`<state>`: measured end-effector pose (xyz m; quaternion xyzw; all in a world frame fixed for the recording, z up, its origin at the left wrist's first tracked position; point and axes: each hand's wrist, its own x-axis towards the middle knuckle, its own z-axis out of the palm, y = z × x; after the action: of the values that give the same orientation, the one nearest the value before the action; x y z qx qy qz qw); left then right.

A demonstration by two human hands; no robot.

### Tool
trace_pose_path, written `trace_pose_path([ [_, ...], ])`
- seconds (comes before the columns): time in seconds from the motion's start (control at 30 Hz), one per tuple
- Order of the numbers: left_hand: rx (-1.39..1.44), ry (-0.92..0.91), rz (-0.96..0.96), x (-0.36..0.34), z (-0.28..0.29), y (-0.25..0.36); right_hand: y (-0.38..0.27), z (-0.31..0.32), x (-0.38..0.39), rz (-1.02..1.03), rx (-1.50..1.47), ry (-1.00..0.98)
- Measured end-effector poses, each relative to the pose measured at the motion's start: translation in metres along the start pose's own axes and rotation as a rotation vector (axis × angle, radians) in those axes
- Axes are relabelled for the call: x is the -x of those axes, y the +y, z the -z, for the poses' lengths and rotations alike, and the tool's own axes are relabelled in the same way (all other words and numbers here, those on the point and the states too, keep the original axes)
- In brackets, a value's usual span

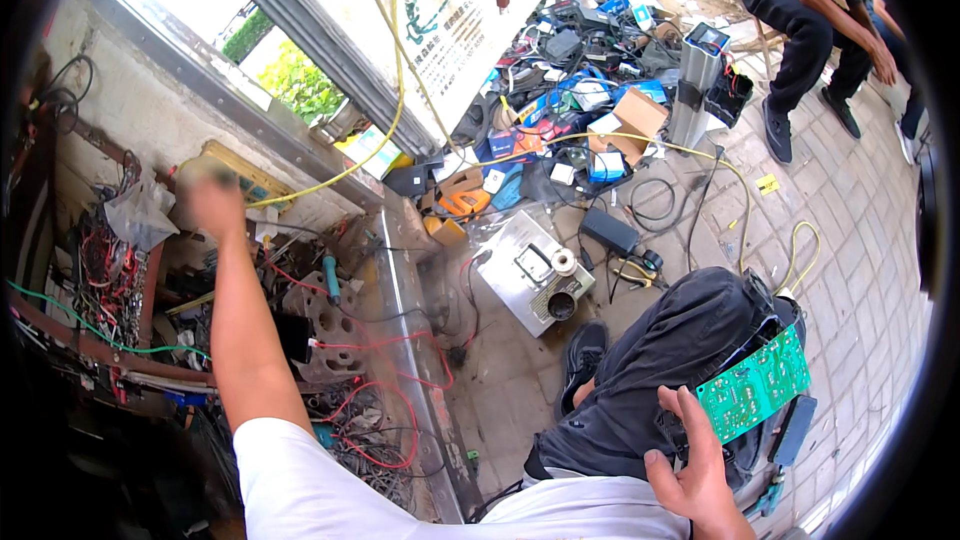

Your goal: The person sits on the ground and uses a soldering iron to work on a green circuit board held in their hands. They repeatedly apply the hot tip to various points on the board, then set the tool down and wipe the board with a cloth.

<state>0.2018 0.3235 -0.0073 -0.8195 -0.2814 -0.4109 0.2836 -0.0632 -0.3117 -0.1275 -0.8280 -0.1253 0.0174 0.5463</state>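
My left hand [212,198] reaches to a yellowish power strip [265,185] on the wall ledge; its fingers are blurred, so I cannot tell what they grip. My right hand [690,465] has thumb and fingers apart at the left edge of a green circuit board [755,380], which lies tilted over my dark-trousered knee [690,325]. Whether the fingertips touch the board is unclear. Beside the knee are a dark elongated case [795,435] and teal-handled tools [770,490].
Tangled wires [110,270] and a perforated block [325,330] fill the left. A metal appliance [515,270], black adapter [610,230] and cables lie on paving [850,240]. An electronics pile [570,50] is behind. Another person [800,30] sits at back right.
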Motion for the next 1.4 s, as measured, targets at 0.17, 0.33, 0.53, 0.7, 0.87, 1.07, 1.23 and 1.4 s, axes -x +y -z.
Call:
trace_pose_path([
  [0.17, 0.027, -0.039, -0.283, -0.012, -0.002, 0.010, -0.001, 0.001, -0.001, -0.014, 0.035, 0.034],
  [0.33, -0.036, -0.205, -0.226, -0.037, -0.056, -0.033, 0.003, 0.004, 0.000, -0.026, 0.003, 0.023],
  [0.53, -0.031, -0.293, -0.215, -0.026, -0.004, -0.012, -0.001, 0.010, -0.001, 0.013, 0.031, 0.009],
  [0.7, 0.191, -0.269, -0.218, 0.002, 0.079, 0.061, -0.013, 0.022, 0.004, 0.116, 0.000, 0.026],
  [0.87, 0.786, -0.411, -0.493, 0.072, 0.085, 0.157, -0.012, 0.030, 0.008, 0.131, -0.019, 0.084],
  [1.07, 0.601, -0.671, -0.773, 0.146, -0.013, 0.220, -0.004, 0.057, 0.030, 0.144, -0.050, 0.197],
  [1.23, 1.154, -1.194, -0.599, 0.213, 0.102, 0.291, 0.030, 0.083, 0.079, 0.027, -0.018, 0.705],
  [1.4, 1.554, -1.236, -0.721, 0.269, 0.278, 0.291, 0.063, 0.083, 0.097, -0.262, 0.057, 0.867],
])
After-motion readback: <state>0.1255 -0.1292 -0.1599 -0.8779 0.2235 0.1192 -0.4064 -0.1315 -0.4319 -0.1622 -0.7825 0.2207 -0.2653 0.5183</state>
